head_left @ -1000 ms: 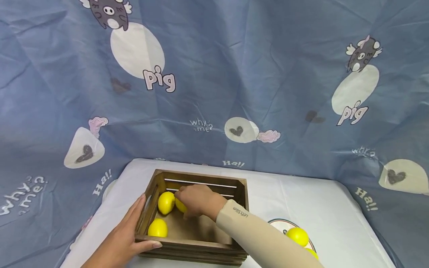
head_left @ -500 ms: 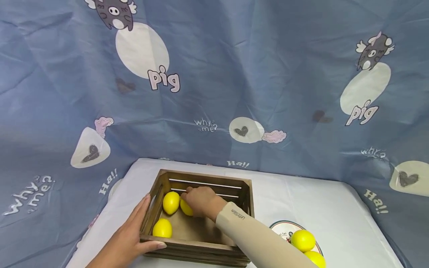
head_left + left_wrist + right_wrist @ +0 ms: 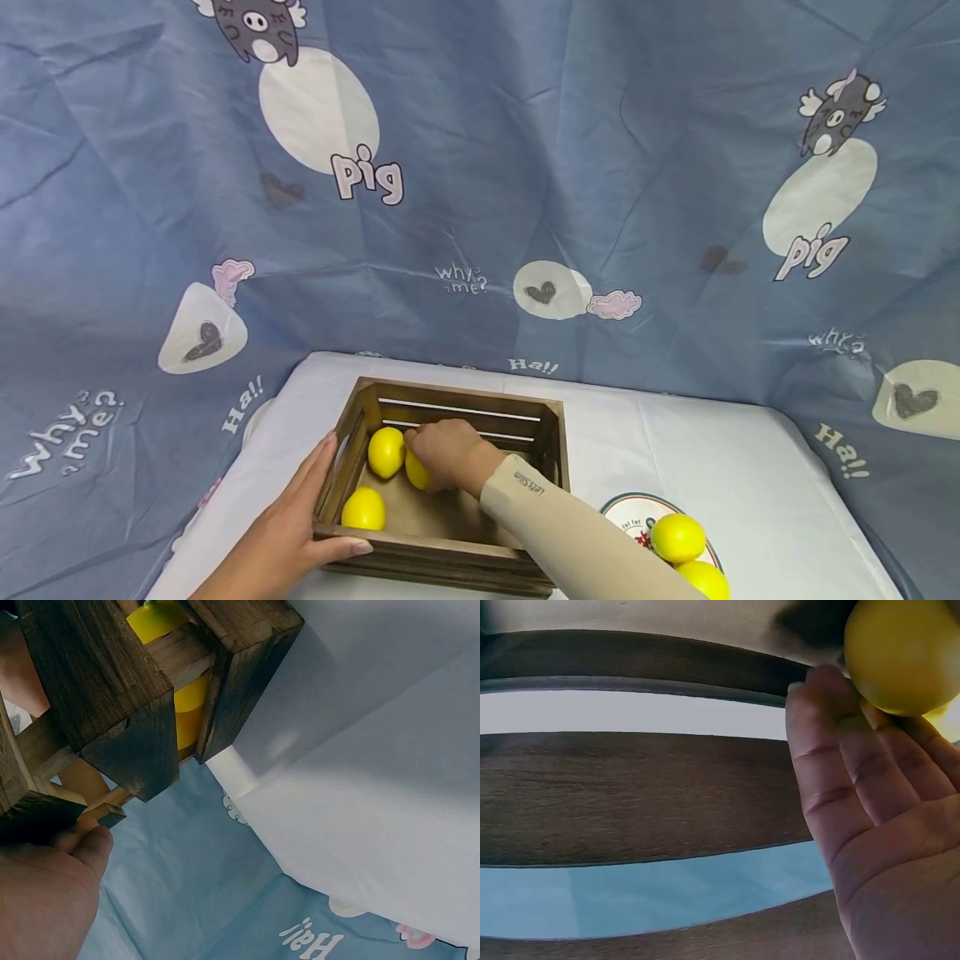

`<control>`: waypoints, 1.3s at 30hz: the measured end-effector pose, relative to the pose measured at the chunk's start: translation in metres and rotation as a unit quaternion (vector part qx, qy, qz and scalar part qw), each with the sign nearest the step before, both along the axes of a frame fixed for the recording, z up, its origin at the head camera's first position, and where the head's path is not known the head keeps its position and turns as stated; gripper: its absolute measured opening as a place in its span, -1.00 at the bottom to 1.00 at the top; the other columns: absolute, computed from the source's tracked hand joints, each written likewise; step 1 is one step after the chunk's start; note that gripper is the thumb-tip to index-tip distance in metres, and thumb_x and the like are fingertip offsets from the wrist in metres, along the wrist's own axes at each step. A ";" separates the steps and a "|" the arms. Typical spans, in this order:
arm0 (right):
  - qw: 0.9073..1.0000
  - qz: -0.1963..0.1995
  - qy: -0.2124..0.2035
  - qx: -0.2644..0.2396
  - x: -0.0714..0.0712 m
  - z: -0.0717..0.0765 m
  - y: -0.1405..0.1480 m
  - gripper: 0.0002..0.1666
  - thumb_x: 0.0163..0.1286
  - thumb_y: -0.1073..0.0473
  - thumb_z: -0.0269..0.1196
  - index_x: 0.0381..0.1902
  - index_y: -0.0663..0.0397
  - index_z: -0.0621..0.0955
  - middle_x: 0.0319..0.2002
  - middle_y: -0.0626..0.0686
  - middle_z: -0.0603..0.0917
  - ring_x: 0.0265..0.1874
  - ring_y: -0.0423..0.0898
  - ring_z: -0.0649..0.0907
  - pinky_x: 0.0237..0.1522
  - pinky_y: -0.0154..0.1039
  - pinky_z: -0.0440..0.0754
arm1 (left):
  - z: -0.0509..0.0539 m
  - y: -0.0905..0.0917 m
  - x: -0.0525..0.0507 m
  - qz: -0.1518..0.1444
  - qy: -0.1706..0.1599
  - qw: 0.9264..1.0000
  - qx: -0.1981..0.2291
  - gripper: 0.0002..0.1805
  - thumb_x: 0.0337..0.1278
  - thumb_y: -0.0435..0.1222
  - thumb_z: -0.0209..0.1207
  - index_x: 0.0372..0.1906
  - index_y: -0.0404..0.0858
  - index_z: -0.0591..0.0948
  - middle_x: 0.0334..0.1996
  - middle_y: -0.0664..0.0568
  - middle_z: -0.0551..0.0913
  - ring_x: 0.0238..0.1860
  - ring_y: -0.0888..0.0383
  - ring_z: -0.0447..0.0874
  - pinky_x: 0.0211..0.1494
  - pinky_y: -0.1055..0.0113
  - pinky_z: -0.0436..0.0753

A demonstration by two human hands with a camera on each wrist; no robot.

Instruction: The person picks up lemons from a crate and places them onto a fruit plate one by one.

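Observation:
My right hand (image 3: 452, 454) reaches into a brown slatted wooden crate (image 3: 442, 546) and holds a yellow lemon (image 3: 416, 472) near the crate floor. In the right wrist view the fingers lie against the lemon (image 3: 902, 656); the thumb is out of sight there. Just left of it sits a second lemon (image 3: 386, 452), and a third lemon (image 3: 363, 509) lies in the front left corner. My left hand (image 3: 281, 529) grips the crate's front left corner, thumb on the front rim and fingers along the left side. In the left wrist view its fingertips are partly hidden by the slats.
A round printed plate (image 3: 622, 510) stands right of the crate, partly behind my right sleeve (image 3: 577, 533). Two lemons (image 3: 677, 537) rest on it. White cloth (image 3: 705, 442) covers the table, and a blue printed curtain (image 3: 465, 225) hangs behind.
Between the first two frames the whole view shifted a little. The right hand stays on its lemon, which has tilted or moved slightly toward the front. The left hand keeps its place on the crate.

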State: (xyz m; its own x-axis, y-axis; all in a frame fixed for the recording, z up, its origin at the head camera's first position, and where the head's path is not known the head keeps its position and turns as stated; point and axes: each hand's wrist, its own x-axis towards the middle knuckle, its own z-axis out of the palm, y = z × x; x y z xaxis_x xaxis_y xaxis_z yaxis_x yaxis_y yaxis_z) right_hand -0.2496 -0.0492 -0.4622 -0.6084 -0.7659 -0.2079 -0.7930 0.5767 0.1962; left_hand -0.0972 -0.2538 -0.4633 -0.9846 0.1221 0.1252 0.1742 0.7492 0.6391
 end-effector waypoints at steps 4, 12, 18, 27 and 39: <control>1.000 -0.003 0.004 0.004 0.000 -0.003 -0.001 -0.35 0.13 -0.31 0.56 0.02 -0.09 0.65 -0.31 -0.16 0.68 -0.42 -0.24 0.63 -0.40 -0.29 0.66 | 0.001 0.001 0.000 0.000 0.000 1.000 -0.001 0.49 -0.12 0.28 0.51 0.72 -0.23 -0.14 0.62 -0.40 0.03 0.51 -0.42 0.19 0.31 -0.37 0.44; 1.000 -0.013 -0.004 0.007 0.003 -0.002 -0.002 -0.50 0.15 -0.30 0.54 -0.16 -0.13 0.70 -0.40 -0.18 0.64 -0.51 -0.24 0.56 -0.47 -0.27 0.64 | 0.001 0.000 0.000 0.001 -0.002 1.000 0.002 0.50 -0.12 0.30 0.50 0.72 -0.21 -0.15 0.62 -0.38 0.03 0.52 -0.42 0.18 0.31 -0.36 0.44; 1.000 -0.014 -0.002 0.015 0.004 0.000 -0.002 -0.57 0.16 -0.29 0.54 -0.30 -0.16 0.68 -0.44 -0.19 0.61 -0.53 -0.25 0.54 -0.50 -0.27 0.62 | 0.001 0.000 0.000 0.001 0.003 1.000 -0.002 0.50 -0.12 0.32 0.49 0.72 -0.21 -0.15 0.62 -0.38 0.03 0.52 -0.41 0.19 0.32 -0.36 0.44; 1.000 -0.021 -0.003 0.021 0.005 0.000 -0.002 -0.54 0.12 -0.31 0.57 -0.35 -0.15 0.67 -0.49 -0.18 0.58 -0.56 -0.24 0.51 -0.53 -0.28 0.61 | 0.000 0.000 0.000 0.002 0.005 1.000 -0.004 0.50 -0.13 0.33 0.48 0.72 -0.22 -0.15 0.62 -0.38 0.03 0.51 -0.41 0.19 0.31 -0.36 0.44; 0.999 -0.028 -0.019 -0.014 0.005 0.000 0.000 -0.46 0.02 -0.34 0.60 -0.38 -0.13 0.63 -0.51 -0.19 0.54 -0.56 -0.23 0.51 -0.53 -0.27 0.59 | 0.003 0.000 0.000 0.002 -0.011 1.000 -0.001 0.50 -0.12 0.35 0.46 0.72 -0.22 -0.16 0.63 -0.38 0.01 0.52 -0.42 0.18 0.31 -0.36 0.46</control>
